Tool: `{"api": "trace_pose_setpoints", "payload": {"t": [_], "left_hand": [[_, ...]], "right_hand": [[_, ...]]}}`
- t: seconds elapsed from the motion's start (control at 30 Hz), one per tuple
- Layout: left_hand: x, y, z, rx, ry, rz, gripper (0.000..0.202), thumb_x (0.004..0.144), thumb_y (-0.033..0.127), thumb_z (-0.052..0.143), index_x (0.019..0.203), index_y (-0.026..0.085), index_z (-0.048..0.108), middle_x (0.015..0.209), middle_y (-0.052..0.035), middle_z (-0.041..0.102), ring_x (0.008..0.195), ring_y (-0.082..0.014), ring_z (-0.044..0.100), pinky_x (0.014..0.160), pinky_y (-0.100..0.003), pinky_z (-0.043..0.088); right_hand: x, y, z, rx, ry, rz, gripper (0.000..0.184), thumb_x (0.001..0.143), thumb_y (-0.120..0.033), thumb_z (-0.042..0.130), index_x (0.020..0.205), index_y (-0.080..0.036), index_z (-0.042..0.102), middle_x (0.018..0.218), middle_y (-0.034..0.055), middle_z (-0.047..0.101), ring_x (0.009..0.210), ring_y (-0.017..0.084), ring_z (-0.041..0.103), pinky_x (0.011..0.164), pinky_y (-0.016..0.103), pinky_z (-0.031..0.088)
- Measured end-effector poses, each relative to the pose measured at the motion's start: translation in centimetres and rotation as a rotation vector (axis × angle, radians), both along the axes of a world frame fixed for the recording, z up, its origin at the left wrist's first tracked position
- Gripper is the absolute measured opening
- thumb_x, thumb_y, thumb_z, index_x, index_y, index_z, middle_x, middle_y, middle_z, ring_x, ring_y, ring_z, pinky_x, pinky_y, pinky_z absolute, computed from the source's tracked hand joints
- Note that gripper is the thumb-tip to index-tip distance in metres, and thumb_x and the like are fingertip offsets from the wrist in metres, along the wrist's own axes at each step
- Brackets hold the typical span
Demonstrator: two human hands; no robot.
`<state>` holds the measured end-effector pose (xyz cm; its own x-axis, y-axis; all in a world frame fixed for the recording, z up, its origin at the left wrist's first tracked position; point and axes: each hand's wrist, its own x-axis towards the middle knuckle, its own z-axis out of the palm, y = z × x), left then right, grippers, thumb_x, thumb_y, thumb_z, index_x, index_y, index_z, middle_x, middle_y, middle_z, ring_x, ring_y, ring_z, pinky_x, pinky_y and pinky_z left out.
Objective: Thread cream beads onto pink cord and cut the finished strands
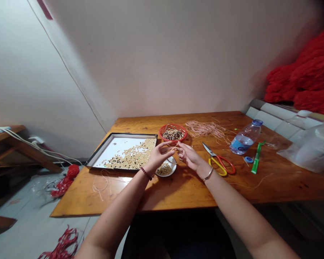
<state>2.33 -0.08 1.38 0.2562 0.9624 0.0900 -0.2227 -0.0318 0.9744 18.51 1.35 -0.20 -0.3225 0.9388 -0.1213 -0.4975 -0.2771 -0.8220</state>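
Small pale beads [174, 148] sit in a narrow pinch between the fingertips of the left hand [159, 156] and the right hand [187, 155], just above a white saucer [164, 175] holding more beads. The fingers hide most of what they hold, so the number of beads cannot be told, and any thread through them is too fine to make out. The left hand overlaps the corner of a black-rimmed tray [121, 134] of scattered beads. Red-and-yellow-handled scissors [220, 162] lie open near the right hand. Behind the hands, a red basket [178, 126] holds a jumble of dark and pale beads, its contents hard to separate, beside a loose bundle of pale cord [205, 128].
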Motion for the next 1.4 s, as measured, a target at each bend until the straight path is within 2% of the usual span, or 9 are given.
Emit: {"api": "trace_pose_setpoints", "payload": {"t": [0.1, 0.2, 0.43, 0.7, 0.87, 1.0, 1.1, 1.23, 1.4], "left_hand": [[-0.1, 0.0, -0.3, 0.093, 0.096, 0.019, 0.054, 0.068, 0.023, 0.078, 0.118, 0.017, 0.059, 0.101, -0.0121, 0.07, 0.096, -0.0214, 0.066, 0.086, -0.032, 0.051], [-0.1, 0.1, -0.7, 0.191, 0.142, 0.062, 0.044, 0.071, 0.025, 0.076, 0.112, 0.017, 0.061, 0.096, -0.0106, 0.071, 0.092, -0.0197, 0.067, 0.085, -0.031, 0.051], [0.3, 0.2, -1.4, 0.242, 0.097, 0.099, 0.042, 0.072, 0.026, 0.075, 0.105, 0.017, 0.051, 0.088, -0.009, 0.07, 0.087, -0.0187, 0.068, 0.079, -0.029, 0.051], [0.4, 0.5, -1.9, 0.258, 0.121, 0.141, 0.046, 0.072, 0.03, 0.076, 0.101, 0.018, 0.042, 0.084, -0.0059, 0.069, 0.082, -0.0178, 0.068, 0.074, -0.028, 0.052], [0.3, 0.5, -1.5, 0.263, 0.102, 0.173, 0.045, 0.071, 0.032, 0.075, 0.099, 0.018, 0.043, 0.083, -0.0051, 0.069, 0.081, -0.0166, 0.068, 0.072, -0.027, 0.053], [0.1, 0.6, -1.1, 0.223, 0.099, 0.218, 0.045, 0.073, 0.036, 0.073, 0.101, 0.017, 0.043, 0.088, -0.0077, 0.069, 0.074, -0.0163, 0.069, 0.068, -0.029, 0.055], [-0.1, 0.7, -1.1, 0.267, 0.137, 0.281, 0.041, 0.077, 0.037, 0.069, 0.102, 0.018, 0.044, 0.096, -0.0106, 0.069, 0.082, -0.0182, 0.07, 0.072, -0.031, 0.056], [-0.2, 0.5, -1.3, 0.348, 0.221, 0.434, 0.032, 0.085, 0.039, 0.059, 0.103, 0.018, 0.042, 0.096, -0.0102, 0.069, 0.081, -0.018, 0.07, 0.073, -0.032, 0.056], [0.0, 0.0, -1.0, 0.331, 0.248, 0.336, 0.028, 0.089, 0.038, 0.052, 0.106, 0.019, 0.04, 0.089, -0.0077, 0.071, 0.075, -0.0175, 0.071, 0.066, -0.03, 0.057]], "right_hand": [[-0.1, 0.0, 0.0, -0.014, -0.039, 0.055, 0.036, 0.079, -0.055, 0.059, 0.089, -0.021, 0.052, 0.062, -0.0057, 0.054, 0.037, 0.003, 0.029, 0.035, 0.017, 0.02], [-0.2, 0.0, -0.2, 0.019, -0.111, 0.074, 0.042, 0.078, -0.061, 0.056, 0.087, -0.021, 0.048, 0.05, -0.0099, 0.041, 0.036, 0.003, 0.021, 0.036, 0.016, 0.013], [-0.6, -0.4, 0.1, 0.107, -0.071, -0.048, 0.048, 0.07, -0.062, 0.063, 0.077, -0.022, 0.037, 0.047, -0.0134, 0.027, 0.037, 0.003, 0.015, 0.038, 0.016, 0.009], [-0.9, -0.6, 0.5, 0.159, -0.09, -0.102, 0.049, 0.07, -0.058, 0.066, 0.072, -0.022, 0.032, 0.048, -0.0136, 0.024, 0.038, 0.002, 0.013, 0.038, 0.017, 0.007], [-0.4, -0.5, 0.4, 0.19, -0.119, -0.064, 0.039, 0.071, -0.048, 0.066, 0.075, -0.021, 0.039, 0.05, -0.0122, 0.034, 0.038, 0.002, 0.022, 0.038, 0.016, 0.016], [0.8, 0.0, 0.9, 0.265, -0.32, -0.186, 0.031, 0.069, -0.037, 0.07, 0.083, -0.019, 0.048, 0.065, -0.0046, 0.06, 0.048, 0.005, 0.047, 0.047, 0.017, 0.038], [2.0, 1.0, 2.6, 0.389, -0.524, -0.264, 0.025, 0.075, -0.036, 0.066, 0.087, -0.019, 0.052, 0.078, 0.0025, 0.069, 0.06, 0.011, 0.061, 0.058, 0.025, 0.05], [3.0, 3.8, 7.3, 0.622, -0.857, -0.215, 0.011, 0.083, -0.026, 0.061, 0.089, -0.017, 0.061, 0.089, 0.0076, 0.072, 0.066, 0.013, 0.065, 0.062, 0.027, 0.053], [2.9, 8.8, 13.0, 0.545, -1.193, 0.111, 0.008, 0.085, -0.015, 0.059, 0.082, -0.011, 0.065, 0.087, 0.0117, 0.073, 0.058, 0.011, 0.062, 0.054, 0.022, 0.049]]}}
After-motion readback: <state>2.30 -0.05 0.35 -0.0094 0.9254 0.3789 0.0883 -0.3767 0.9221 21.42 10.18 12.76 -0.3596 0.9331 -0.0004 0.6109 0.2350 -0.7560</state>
